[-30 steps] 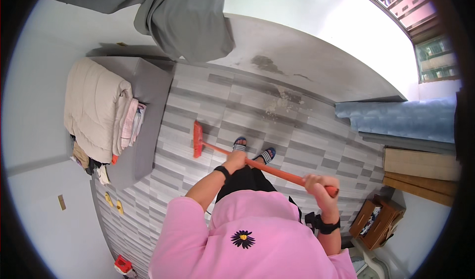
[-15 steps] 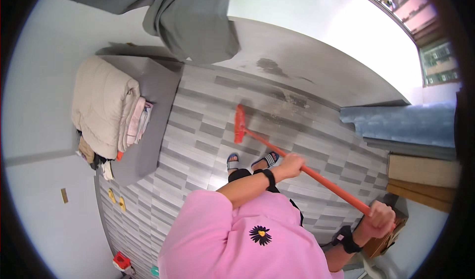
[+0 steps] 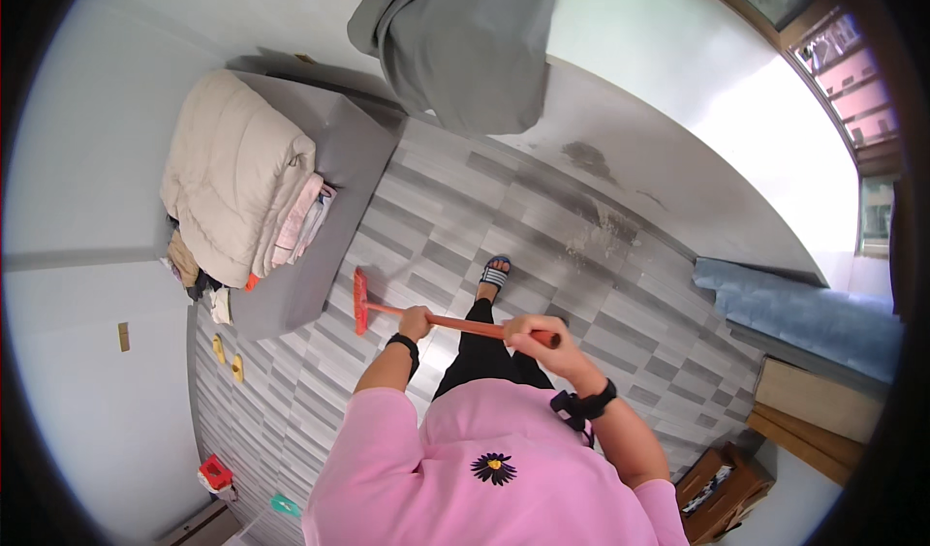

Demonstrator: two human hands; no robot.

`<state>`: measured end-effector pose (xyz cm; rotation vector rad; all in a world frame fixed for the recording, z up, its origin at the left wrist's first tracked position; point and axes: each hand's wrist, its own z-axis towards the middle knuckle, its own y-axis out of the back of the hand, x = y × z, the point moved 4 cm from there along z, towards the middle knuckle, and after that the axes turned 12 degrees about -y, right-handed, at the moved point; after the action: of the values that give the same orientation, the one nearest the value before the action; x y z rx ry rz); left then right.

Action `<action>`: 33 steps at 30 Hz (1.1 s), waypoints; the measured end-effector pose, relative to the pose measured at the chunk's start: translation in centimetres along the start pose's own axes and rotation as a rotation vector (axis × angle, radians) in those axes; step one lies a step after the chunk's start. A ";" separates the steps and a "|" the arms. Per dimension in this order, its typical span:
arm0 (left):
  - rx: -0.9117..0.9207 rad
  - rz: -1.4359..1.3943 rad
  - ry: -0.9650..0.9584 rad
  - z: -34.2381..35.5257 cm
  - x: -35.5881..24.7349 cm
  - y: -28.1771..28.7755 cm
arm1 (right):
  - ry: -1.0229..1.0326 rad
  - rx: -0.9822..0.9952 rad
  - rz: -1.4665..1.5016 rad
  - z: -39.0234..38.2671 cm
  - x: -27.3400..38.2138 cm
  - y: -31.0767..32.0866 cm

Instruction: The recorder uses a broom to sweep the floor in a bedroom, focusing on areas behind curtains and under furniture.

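Observation:
My left hand [image 3: 415, 322] is closed around the middle part of the orange handle [image 3: 463, 325] of a broom. Its red head [image 3: 360, 302] rests on the striped tile floor to the left of my feet, beside a grey padded bed base [image 3: 339, 236]. My right hand [image 3: 533, 343] grips the upper end of the handle, in front of my body. One striped slide sandal [image 3: 494, 273] shows on my foot; the other foot is hidden. Pale marks [image 3: 605, 231] lie on the floor along the far wall.
A folded beige quilt [image 3: 232, 168] with clothes sits on the base. Grey fabric [image 3: 455, 52] hangs at the far wall. Blue roll [image 3: 794, 309], boards [image 3: 814, 401] and wooden cabinet [image 3: 717, 493] stand right. Yellow slippers [image 3: 237, 367] and a red item [image 3: 215, 472] lie lower left.
The broom head swung right and up at half a second ago, and is now back left, nearer the bed base. Both hands have moved left with the handle. The view has shifted.

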<state>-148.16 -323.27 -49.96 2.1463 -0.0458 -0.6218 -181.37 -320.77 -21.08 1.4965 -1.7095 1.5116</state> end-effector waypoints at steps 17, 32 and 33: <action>0.074 -0.069 -0.706 17.4 -20.8 5.5 | 0.276 -0.965 0.109 -4.8 11.6 5.3; -0.026 -0.242 -0.773 15.0 -21.5 17.7 | 0.646 -0.776 0.147 -4.5 16.4 2.7; -0.070 -0.154 -0.648 16.5 -17.9 16.3 | 0.530 -0.844 0.107 -1.6 15.5 1.6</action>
<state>-168.11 -341.16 -38.13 1.8115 -0.2078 -1.3660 -188.56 -326.34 -8.29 0.5237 -1.7527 0.8958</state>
